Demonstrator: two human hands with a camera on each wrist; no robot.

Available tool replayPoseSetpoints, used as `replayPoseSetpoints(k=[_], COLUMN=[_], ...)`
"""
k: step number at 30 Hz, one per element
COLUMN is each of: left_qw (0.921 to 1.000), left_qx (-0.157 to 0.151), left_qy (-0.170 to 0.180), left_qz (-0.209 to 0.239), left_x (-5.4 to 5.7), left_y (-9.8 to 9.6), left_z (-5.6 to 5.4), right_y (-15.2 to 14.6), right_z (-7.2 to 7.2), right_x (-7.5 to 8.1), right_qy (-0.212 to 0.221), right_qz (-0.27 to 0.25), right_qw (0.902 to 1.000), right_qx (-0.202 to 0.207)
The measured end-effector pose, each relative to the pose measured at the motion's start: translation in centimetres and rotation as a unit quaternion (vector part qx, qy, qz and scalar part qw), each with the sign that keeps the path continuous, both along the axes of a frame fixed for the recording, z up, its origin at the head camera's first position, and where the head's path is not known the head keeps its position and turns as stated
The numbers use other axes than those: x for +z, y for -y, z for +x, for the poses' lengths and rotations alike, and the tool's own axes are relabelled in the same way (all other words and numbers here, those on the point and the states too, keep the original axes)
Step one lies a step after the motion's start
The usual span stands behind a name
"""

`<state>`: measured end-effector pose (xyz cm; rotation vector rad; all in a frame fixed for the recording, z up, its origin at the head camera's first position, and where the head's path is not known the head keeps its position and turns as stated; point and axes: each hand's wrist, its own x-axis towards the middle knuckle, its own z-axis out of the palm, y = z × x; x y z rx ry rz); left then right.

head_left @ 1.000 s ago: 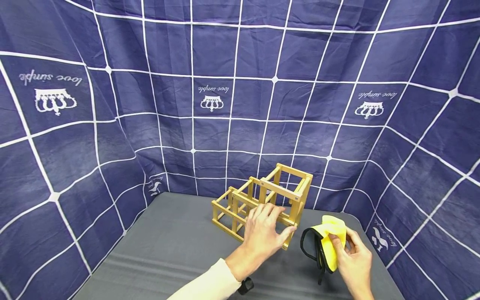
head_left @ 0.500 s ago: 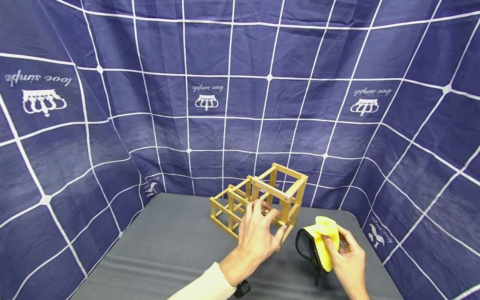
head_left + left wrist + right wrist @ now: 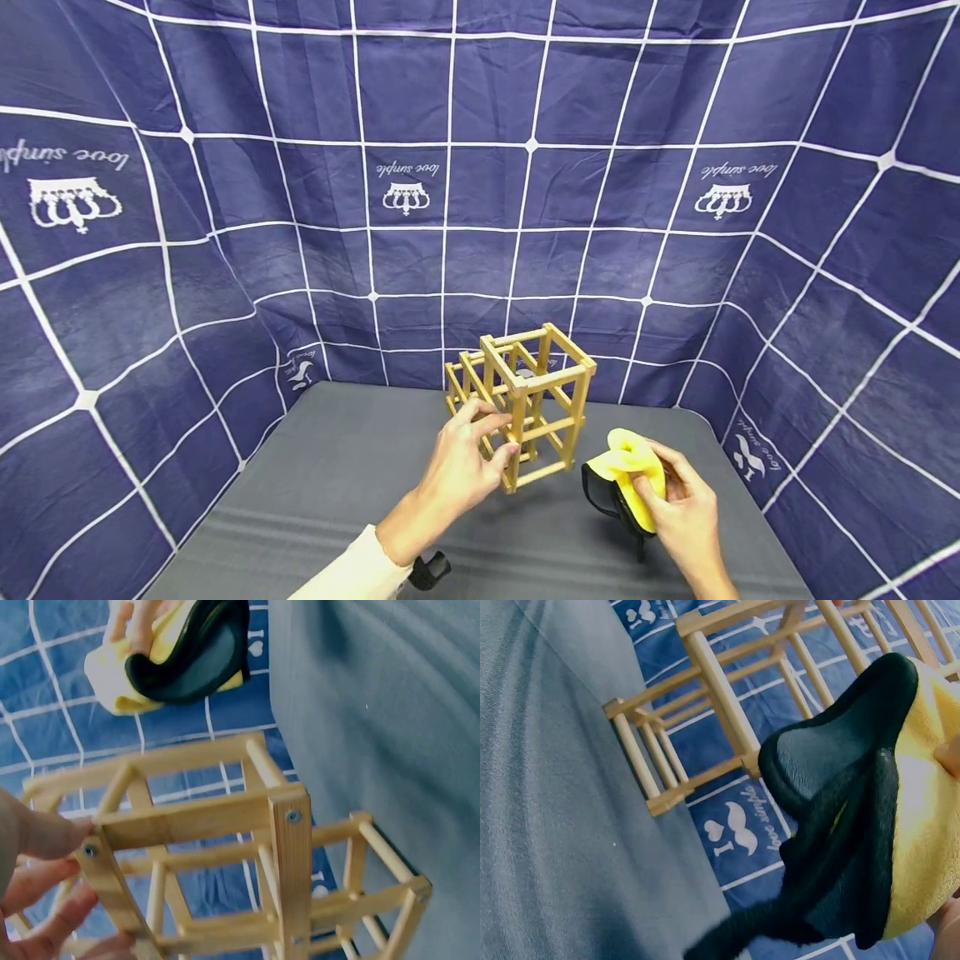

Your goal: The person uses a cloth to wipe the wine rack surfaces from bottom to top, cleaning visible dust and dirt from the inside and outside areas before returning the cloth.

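A light wooden rack (image 3: 555, 380) of stepped, open frames stands on the grey surface, its tall end toward me. My left hand (image 3: 459, 467) grips the rack's near left post; in the left wrist view its thumb and fingers close around a corner of the wood (image 3: 289, 862). To the right, my right hand (image 3: 688, 510) holds a bunched yellow cloth (image 3: 624, 460) with black edging and a dark grey side (image 3: 825, 754). A black cord-like end hangs from the cloth. In the right wrist view, the hand is mostly hidden behind the cloth.
Blue fabric (image 3: 480, 192) with white grid lines hangs behind and at both sides. The grey covered surface (image 3: 322, 483) spreads out in front of it. A small black object (image 3: 430, 571) shows beneath the left sleeve (image 3: 356, 571).
The rack has turned, its tall end swinging leftward and toward me, with my left hand moving left along with it. The right hand keeps hold of the cloth; the head view has shifted slightly.
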<state>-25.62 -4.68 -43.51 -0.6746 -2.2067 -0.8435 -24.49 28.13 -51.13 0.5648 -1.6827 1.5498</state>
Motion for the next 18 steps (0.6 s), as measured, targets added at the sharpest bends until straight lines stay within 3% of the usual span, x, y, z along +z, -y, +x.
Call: replayPoseSetpoints(k=[2, 6, 10, 15, 18], left_qw=[0.9996, 0.9980, 0.9938, 0.9874, 0.9868], left_qx=[-0.024, -0.060, -0.098, -0.120, -0.126], left_qy=[0.006, 0.014, 0.052, 0.099, 0.099], left_qz=[0.011, 0.011, 0.012, 0.027, 0.024], left_x=[0.0, 0.1, 0.4, 0.4, 0.4], left_y=[1.1, 3.0, 4.6, 6.0, 6.1], left_z=[-0.3, -1.0, -2.0, -2.9, -3.3], right_y=[0.4, 1.2, 2.3, 4.6, 6.1], right_z=[0.2, 0.5, 0.3, 0.0, 0.1], right_x=[0.1, 0.5, 0.6, 0.0, -0.2], right_qy=[-0.007, -0.030, -0.073, -0.144, -0.192], right_qz=[0.033, 0.105, 0.157, 0.192, 0.214], right_qw=[0.9994, 0.9923, 0.9811, 0.9688, 0.9560], right_qx=[-0.005, -0.059, -0.088, -0.062, -0.059])
